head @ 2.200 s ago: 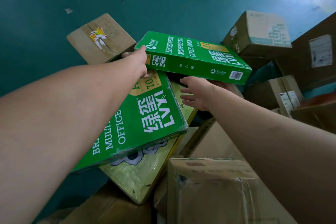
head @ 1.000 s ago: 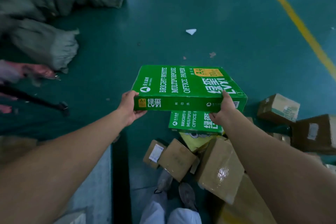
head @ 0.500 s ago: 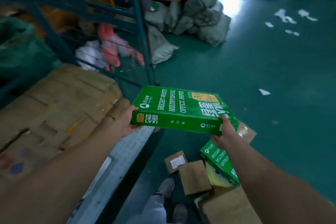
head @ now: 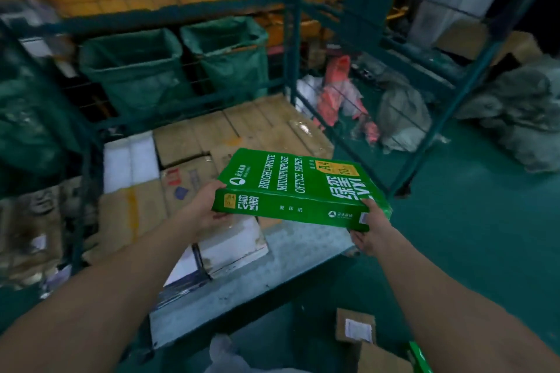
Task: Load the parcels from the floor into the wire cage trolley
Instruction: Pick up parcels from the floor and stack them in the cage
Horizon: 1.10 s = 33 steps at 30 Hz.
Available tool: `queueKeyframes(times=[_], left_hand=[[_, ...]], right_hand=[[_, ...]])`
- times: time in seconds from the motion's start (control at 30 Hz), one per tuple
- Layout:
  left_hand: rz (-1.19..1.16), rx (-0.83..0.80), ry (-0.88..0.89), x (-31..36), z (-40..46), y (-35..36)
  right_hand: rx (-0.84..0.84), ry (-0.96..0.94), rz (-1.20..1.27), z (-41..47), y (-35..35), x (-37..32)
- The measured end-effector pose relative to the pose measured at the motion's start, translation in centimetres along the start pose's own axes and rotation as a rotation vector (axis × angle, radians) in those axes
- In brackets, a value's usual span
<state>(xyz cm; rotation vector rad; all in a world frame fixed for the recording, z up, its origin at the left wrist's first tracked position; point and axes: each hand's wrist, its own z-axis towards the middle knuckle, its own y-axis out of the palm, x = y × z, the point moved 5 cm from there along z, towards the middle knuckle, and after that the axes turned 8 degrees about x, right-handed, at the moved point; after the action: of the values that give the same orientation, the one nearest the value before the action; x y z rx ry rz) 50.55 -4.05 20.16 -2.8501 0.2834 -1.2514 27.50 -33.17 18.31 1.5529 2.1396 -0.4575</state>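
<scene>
1. The green paper box point(head: 300, 188) is held level in the air, above the near edge of the wire cage trolley point(head: 295, 39).
2. The left hand point(head: 206, 212) grips its left end and the right hand point(head: 368, 233) its right corner, fingers curled underneath, thumbs up the side.
3. Below the box, cardboard boxes point(head: 242, 130) and white cartons point(head: 230, 242) lie inside the trolley.
4. A small parcel point(head: 356, 325) lies on the floor nearer the camera than the box.

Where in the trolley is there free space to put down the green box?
Bare grey deck along the near edge, right of the white box, under the green box. Behind and left, cardboard boxes crowd the trolley.
</scene>
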Motion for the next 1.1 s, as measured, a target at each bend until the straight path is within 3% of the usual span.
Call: queueKeyframes(times=[0.4, 0.5, 1.1], left_hand=[[-0.426, 0.216, 0.027, 8.6, 9.6, -25.6], [-0.486, 0.244, 0.004, 9.4, 12.2, -29.1], [-0.624, 0.499, -0.169, 12.7, 29.9, -32.2]], right_hand=[[-0.364, -0.198, -0.268, -4.7, 34.6, 3.1], [-0.388, -0.205, -0.291, -4.5, 40.7, 4.3], [-0.342, -0.043, -0.61, 7.2, 64.2, 4.5]])
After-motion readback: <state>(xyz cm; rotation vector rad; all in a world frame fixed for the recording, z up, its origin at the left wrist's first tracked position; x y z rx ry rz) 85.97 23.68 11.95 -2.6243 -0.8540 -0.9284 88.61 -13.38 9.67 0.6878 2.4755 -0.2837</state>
